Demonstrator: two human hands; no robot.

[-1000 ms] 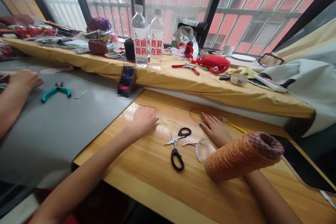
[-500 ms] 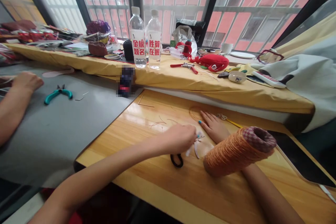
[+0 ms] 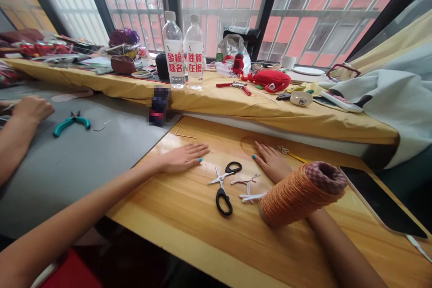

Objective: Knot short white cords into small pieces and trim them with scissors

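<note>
My left hand (image 3: 184,157) lies palm down on the wooden table, fingers stretched out, holding nothing. Across from it, my right hand (image 3: 272,162) is also flat on the wood with its fingers spread. Between them rest black-handled scissors (image 3: 221,179), their blades apart and pointing toward my left hand. Beside the scissors are thin white forked pieces (image 3: 249,182); what they are made of I cannot tell. A large cone of orange yarn (image 3: 300,198) leans in front of my right forearm and hides part of it. Loose thread (image 3: 248,145) curls near my right fingertips.
A tablet or phone (image 3: 381,200) lies at the right with a white cable. On the grey mat are teal pliers (image 3: 72,121) and another person's hand (image 3: 33,110). Two water bottles (image 3: 174,60) and a red pouch (image 3: 273,80) stand along the yellow-covered ledge.
My left hand has let go of the white pieces and moved left, flattening onto the table. The scissors it covered now show fully. My right hand stays put.
</note>
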